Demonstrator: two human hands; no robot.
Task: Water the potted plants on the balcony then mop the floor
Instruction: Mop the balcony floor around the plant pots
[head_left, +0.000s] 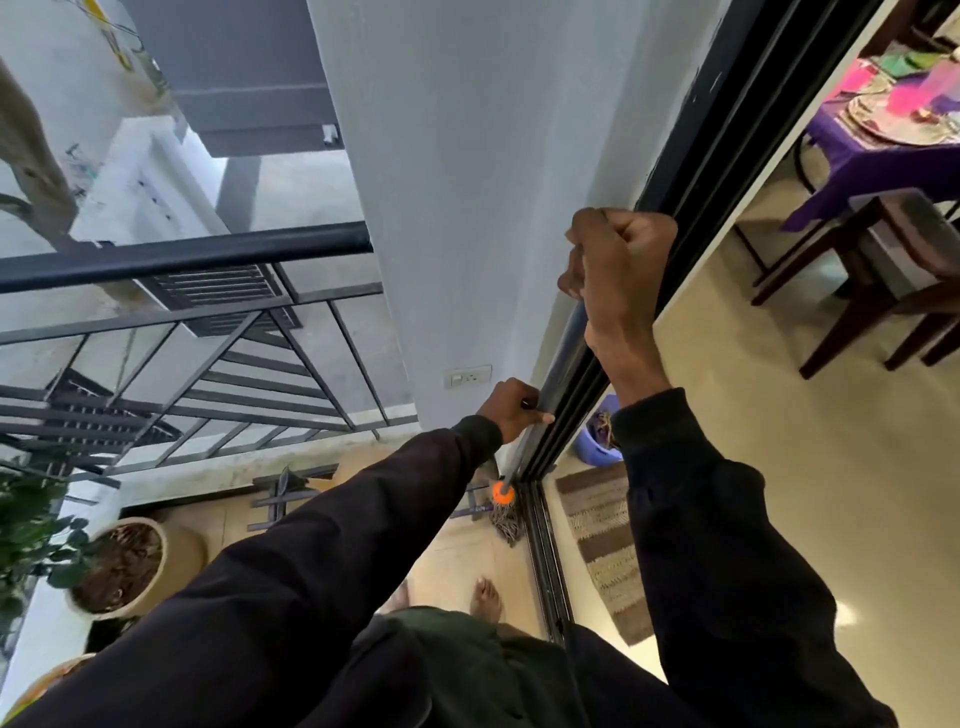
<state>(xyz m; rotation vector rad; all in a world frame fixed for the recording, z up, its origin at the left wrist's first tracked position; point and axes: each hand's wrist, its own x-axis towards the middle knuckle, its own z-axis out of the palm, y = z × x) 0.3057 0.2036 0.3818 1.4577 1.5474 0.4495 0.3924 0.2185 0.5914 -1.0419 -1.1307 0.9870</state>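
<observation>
A mop stands upright beside the black sliding-door frame (691, 156). Its grey metal handle (558, 358) runs down to an orange collar (503, 492) and a stringy mop head (506, 522) resting on the tiled balcony floor (457, 561). My right hand (615, 270) is closed around the top of the handle. Lower down, my left hand (514, 408) grips the same handle. A potted plant in a cream pot (174, 553) with green leaves (26, 525) sits at the left by the railing.
A black metal railing (182, 260) bounds the balcony on the left. A grey wall with a socket (467, 375) stands behind the mop. Indoors lie a striped mat (602, 545), a purple basin (597, 441), and dark chairs (883, 280) around a purple-clothed table (883, 156). My bare foot (485, 597) is near the door track.
</observation>
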